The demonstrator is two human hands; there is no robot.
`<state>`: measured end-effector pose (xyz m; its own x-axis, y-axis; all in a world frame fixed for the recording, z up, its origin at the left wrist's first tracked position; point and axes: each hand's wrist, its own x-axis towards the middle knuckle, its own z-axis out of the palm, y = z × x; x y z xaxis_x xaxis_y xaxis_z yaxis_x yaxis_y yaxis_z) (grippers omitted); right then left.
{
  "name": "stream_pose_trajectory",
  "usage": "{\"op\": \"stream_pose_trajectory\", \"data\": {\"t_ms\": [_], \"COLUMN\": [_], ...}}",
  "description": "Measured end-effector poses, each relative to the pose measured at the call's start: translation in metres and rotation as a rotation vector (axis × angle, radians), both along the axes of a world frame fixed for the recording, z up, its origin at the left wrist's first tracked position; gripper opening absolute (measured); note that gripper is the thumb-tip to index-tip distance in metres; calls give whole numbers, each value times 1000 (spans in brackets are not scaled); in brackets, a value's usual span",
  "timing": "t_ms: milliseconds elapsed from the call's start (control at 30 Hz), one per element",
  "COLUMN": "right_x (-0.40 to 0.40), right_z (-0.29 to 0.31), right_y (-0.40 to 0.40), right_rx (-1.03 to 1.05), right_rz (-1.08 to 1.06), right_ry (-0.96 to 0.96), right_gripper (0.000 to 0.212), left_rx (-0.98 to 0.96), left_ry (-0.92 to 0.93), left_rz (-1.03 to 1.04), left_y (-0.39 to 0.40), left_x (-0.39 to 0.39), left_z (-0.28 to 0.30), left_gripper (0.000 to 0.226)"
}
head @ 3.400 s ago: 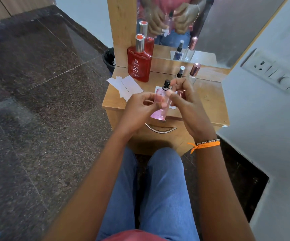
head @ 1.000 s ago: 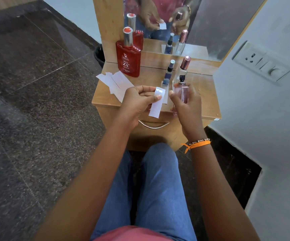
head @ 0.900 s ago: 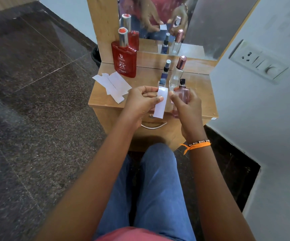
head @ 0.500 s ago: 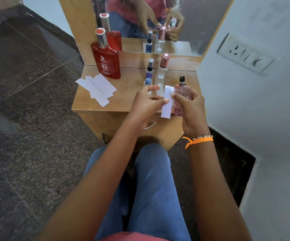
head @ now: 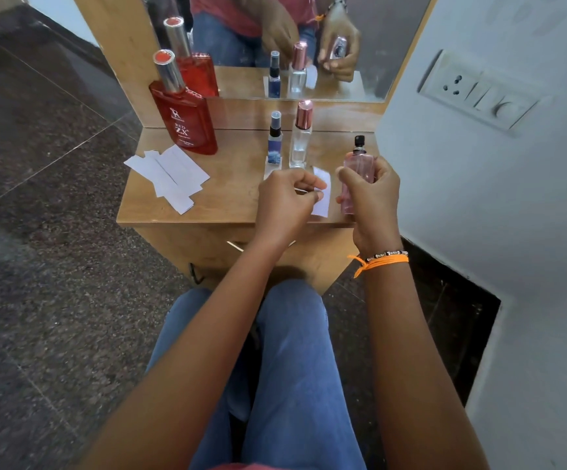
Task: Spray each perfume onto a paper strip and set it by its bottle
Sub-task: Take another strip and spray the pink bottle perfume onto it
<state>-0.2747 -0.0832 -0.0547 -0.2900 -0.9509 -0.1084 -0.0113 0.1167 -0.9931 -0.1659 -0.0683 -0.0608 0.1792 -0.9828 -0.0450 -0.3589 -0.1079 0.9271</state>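
My right hand [head: 372, 195] grips a pink perfume bottle [head: 358, 164] with a black nozzle, upright at the right front of the small wooden table [head: 234, 184]. My left hand [head: 284, 201] pinches a white paper strip [head: 322, 198] right beside that bottle, low over the table's front edge. Behind stand a small blue spray bottle [head: 274, 139] and a clear bottle with a rose-gold cap [head: 300, 137], each with a paper strip partly hidden at its base. A big red bottle [head: 187, 113] stands at the back left.
Several spare white strips [head: 168, 176] lie fanned at the table's left front. A mirror [head: 275, 45] backs the table. The white wall with a switch plate [head: 479, 93] is close on the right. Dark stone floor lies to the left; my knees are under the table's front.
Both hands have sunk toward the table's right front. The pink bottle and the strip now sit lower, near the tabletop, with the strip held closer to the bottle.
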Motion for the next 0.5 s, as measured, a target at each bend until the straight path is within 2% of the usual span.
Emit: {"op": "stream_pose_trajectory", "data": {"t_ms": [167,233,367,500], "right_x": [-9,-11,-11,-7], "right_z": [1,3,5,4], "right_y": [-1,1,3,3], "right_rx": [-41,-60,-91,-97], "right_rz": [-27,-10,16,34], "right_ry": [56,63,73,59], "right_gripper": [14,15,15,15], "left_rx": [26,7,-75,-128], "left_ry": [-129,-251,-610,-746], "left_rz": [-48,-56,-25,-25], "left_y": [-15,-16,-11,-6], "left_x": [-4,-6,-8,-9], "left_z": [-5,-9,-12,-14], "left_gripper": [19,21,21,24]}}
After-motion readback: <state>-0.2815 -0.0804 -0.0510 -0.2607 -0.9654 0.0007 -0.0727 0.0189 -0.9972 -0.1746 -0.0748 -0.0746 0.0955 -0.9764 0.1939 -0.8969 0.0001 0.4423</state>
